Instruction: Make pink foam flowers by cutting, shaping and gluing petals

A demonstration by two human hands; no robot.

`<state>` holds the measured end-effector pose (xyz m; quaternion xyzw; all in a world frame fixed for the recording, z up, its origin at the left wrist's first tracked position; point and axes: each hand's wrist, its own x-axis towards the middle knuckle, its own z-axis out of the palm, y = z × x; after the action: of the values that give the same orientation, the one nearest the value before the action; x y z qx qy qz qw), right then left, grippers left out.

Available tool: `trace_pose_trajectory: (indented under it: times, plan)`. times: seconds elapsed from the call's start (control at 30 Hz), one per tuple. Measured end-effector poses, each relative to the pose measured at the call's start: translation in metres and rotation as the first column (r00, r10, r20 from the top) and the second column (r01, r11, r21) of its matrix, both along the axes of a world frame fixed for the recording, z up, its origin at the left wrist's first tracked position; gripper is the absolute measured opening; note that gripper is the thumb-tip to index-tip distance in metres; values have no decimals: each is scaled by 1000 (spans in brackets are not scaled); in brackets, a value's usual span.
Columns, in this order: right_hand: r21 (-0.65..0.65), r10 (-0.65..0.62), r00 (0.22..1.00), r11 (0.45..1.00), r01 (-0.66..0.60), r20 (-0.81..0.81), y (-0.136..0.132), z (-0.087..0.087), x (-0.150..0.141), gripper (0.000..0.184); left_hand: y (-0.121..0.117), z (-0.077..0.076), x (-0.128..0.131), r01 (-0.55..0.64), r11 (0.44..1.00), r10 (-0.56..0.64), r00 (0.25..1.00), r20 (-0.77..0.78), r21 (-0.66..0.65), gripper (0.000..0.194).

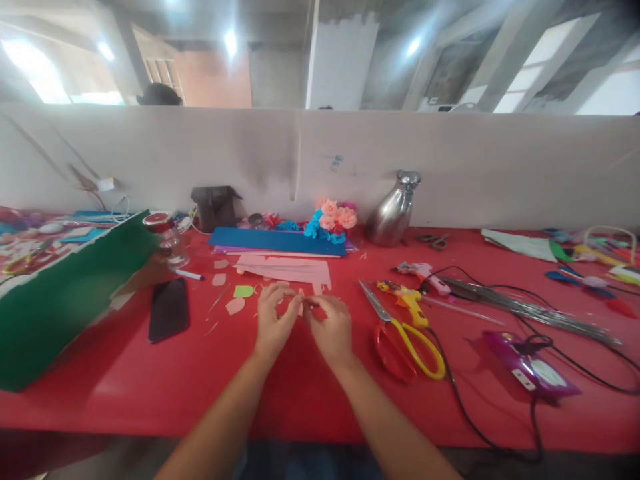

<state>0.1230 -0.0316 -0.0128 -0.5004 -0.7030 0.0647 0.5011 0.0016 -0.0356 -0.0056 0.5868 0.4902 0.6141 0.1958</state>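
Note:
My left hand (274, 319) and my right hand (330, 325) meet over the red table (200, 380), fingers pinched together on a small pink paper piece (301, 301) held between them. Just beyond the hands lie pink paper sheets (290, 268) and a blue sheet (277, 240). Small cut pink petals (235, 305) and a green scrap (243, 291) lie to the left of my left hand. Yellow-handled scissors (407, 330) rest to the right of my right hand.
A green sheet (60, 293) leans at the left beside a black phone (169, 309) and a glass jar (167, 237). Paper flowers (333, 219) and a metal jug (393, 210) stand by the back wall. Glue guns (415, 287), wires (525, 308), black cords and a purple tool (530, 365) crowd the right.

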Motion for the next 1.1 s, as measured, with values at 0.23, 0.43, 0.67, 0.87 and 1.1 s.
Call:
trace_pose_trajectory:
  times: [0.23,0.43,0.67,0.87,1.1]
  plan:
    - [2,-3,999,1000,3,53,-1,0,-1,11,-1,5,-2,29,999,-28,999,31,-16,12]
    - [-63,22,1000,998,-22,1,-2,2,-1,11,-1,4,-2,67,995,-54,986,160,-78,12]
    - [-99,72,996,992,-76,-52,-4,7,-2,11,0,0,-3,117,987,-88,968,235,-114,12]
    - [-178,131,965,969,-174,-228,-4,7,-3,13,-2,4,-3,111,989,-86,971,224,-101,10]
    - [-294,154,914,915,-276,-376,-3,9,-3,14,-2,5,-3,143,985,-106,946,308,-101,11]
